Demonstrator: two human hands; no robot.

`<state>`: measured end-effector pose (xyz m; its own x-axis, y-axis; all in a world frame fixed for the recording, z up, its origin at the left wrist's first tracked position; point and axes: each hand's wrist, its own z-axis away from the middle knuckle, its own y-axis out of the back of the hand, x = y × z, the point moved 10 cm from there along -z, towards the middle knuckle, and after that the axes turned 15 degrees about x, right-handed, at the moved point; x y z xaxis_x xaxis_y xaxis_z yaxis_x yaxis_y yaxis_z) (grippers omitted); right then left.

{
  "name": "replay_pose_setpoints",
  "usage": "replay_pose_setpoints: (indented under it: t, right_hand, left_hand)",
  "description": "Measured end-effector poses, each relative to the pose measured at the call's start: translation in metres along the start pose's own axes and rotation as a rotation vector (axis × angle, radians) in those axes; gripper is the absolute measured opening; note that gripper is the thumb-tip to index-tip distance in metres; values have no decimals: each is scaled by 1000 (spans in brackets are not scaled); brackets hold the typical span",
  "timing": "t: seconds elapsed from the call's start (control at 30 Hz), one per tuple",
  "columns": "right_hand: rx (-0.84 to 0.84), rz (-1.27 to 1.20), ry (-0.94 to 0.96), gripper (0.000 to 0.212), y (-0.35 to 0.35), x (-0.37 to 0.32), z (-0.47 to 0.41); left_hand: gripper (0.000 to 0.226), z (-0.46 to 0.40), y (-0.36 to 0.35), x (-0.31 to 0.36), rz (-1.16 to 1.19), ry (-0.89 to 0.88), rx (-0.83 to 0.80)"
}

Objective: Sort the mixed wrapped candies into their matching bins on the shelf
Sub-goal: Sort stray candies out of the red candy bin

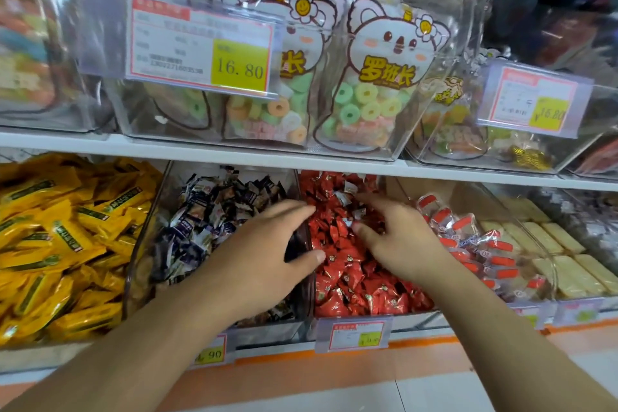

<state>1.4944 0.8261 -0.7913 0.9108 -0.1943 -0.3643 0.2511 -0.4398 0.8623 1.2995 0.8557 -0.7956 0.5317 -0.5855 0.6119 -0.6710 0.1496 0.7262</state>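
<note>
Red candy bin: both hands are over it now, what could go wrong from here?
1. The left hand straddles the divider beside the dark-wrapped candies; a sweep might push red candies across.
2. A few pale-wrapped pieces lie near the right hand; they could get buried.
3. The red heap sits high, so pieces may spill.

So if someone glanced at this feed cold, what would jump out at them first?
Probably the two bare hands, left hand and right hand, reaching with spread fingers into the bin of red wrapped candies at the centre of the lower shelf. Next, the bright yellow packets heaped at lower left. Above, the koala-print bags of ring gummies sit behind a price tag reading 16.80.
</note>
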Motion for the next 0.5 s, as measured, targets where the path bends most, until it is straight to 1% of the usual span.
replay_pose_setpoints:
  t: [0.07, 0.1, 0.2, 0.3, 0.43, 0.5]
  right_hand:
    - [-38, -8, 24, 52, -10, 0, -2]
    - [-26, -25, 21, 49, -12, 1, -5]
    - [77, -39, 3, 38, -8, 8, -19]
    - [133, 37, 54, 35, -10, 13, -31]
    - [125, 153, 127, 19, -26, 18, -37]
    - [127, 180, 131, 19, -28, 19, -37]
  left_hand:
    - [70, -3, -5, 0, -2, -7, 3]
    - [69, -5, -5, 0, 2, -7, 12]
    - [65, -8, -7, 1, 9, -6, 31]
    - [61, -9, -9, 1, 6, -6, 38]
    - [60, -9, -10, -1, 6, -3, 39]
    - [58, -7, -10, -2, 6, 12, 26]
